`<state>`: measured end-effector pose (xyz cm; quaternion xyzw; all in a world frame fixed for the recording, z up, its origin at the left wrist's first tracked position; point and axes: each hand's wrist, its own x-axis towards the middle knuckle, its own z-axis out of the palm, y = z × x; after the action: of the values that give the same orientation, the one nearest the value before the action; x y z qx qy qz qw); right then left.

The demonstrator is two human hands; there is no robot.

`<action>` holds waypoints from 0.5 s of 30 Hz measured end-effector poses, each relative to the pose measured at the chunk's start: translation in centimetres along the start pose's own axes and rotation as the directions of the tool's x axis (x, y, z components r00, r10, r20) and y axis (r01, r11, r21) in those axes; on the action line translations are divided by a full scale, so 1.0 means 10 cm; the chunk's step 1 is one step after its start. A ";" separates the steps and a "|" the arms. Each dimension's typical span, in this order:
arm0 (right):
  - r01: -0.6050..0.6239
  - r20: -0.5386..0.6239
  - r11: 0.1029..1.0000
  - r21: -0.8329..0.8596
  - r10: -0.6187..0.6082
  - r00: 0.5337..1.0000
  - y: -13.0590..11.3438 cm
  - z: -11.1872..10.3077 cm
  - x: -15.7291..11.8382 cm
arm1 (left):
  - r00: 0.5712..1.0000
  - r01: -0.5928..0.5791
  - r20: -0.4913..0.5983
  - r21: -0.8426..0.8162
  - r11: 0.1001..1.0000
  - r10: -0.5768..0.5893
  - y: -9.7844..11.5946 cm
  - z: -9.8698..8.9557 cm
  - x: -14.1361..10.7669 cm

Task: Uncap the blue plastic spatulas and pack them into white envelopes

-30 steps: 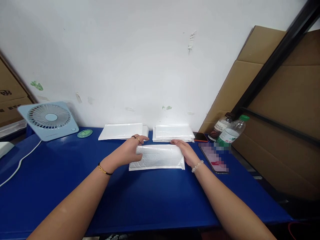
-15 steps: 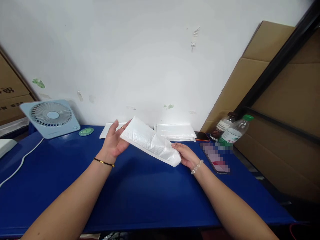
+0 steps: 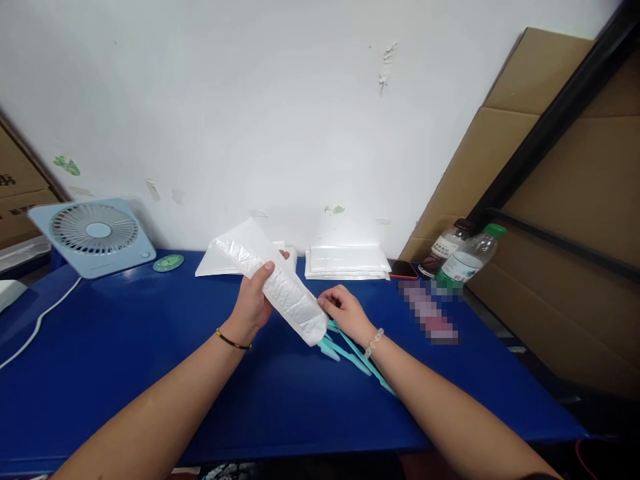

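A white padded bubble mailer slants down to the right above the blue table. My left hand is closed round its middle, thumb on top. At its lower end my right hand has curled fingers pinching the mailer's edge; the fingertips are partly hidden. Several slim turquoise plastic tools, thin-handled like small facial razors, lie below that end and beneath my right wrist. Behind my left hand rests a white mailer stack, partly covered. Another pile of white mailers lies by the wall.
A light blue fan with a white cable stands at the left, beside a green disc. At the right are two bottles, a dark phone and a blurred-out flat object. Cardboard leans behind a black bar.
The mailer has tipped steeper, its right end lower. My left hand now grips it round the middle. Turquoise tools have come into view below its lower end.
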<state>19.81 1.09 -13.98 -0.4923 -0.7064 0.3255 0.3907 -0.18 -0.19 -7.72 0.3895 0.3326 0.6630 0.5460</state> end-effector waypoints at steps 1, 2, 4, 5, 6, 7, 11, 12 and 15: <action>0.034 -0.007 0.998 -0.054 -0.035 0.999 0.02 0.01 0.01 | 1.000 -0.007 -0.026 -0.013 1.000 0.007 0.01 -0.01 0.02; 0.059 -0.004 0.994 -0.088 -0.060 0.998 0.03 0.01 0.02 | 0.999 -0.015 -0.046 -0.022 1.000 0.014 0.03 -0.03 0.04; 0.094 0.016 0.988 -0.125 -0.092 0.996 0.05 0.04 0.04 | 0.997 -0.035 -0.072 -0.029 0.999 0.033 0.08 -0.06 0.08; 0.107 0.026 0.985 -0.139 -0.104 0.994 0.05 0.05 0.05 | 0.996 -0.048 -0.078 -0.029 0.998 0.045 0.12 -0.07 0.10; 0.118 0.036 0.982 -0.151 -0.113 0.993 0.05 0.05 0.05 | 0.995 -0.061 -0.081 -0.025 0.998 0.058 0.16 -0.09 0.11; 0.127 0.044 0.979 -0.159 -0.122 0.992 0.04 0.05 0.05 | 0.994 -0.076 -0.082 -0.019 0.997 0.074 0.21 -0.10 0.12; 0.148 0.088 0.975 -0.167 -0.134 0.987 0.01 0.03 0.04 | 0.982 -0.166 -0.083 0.055 0.985 0.171 0.42 -0.12 0.12; 0.147 0.098 0.975 -0.168 -0.132 0.986 0.00 0.02 0.03 | 0.976 -0.195 -0.085 0.082 0.977 0.202 0.47 -0.12 0.11; 0.147 0.118 0.974 -0.171 -0.127 0.985 0.00 0.01 0.03 | 0.950 -0.291 -0.066 0.174 0.941 0.306 0.64 -0.14 0.06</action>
<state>19.71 1.37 -13.98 -0.4574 -0.7849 0.2587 0.3283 -4.43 -0.84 -2.72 0.4474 0.3472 0.7262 0.3898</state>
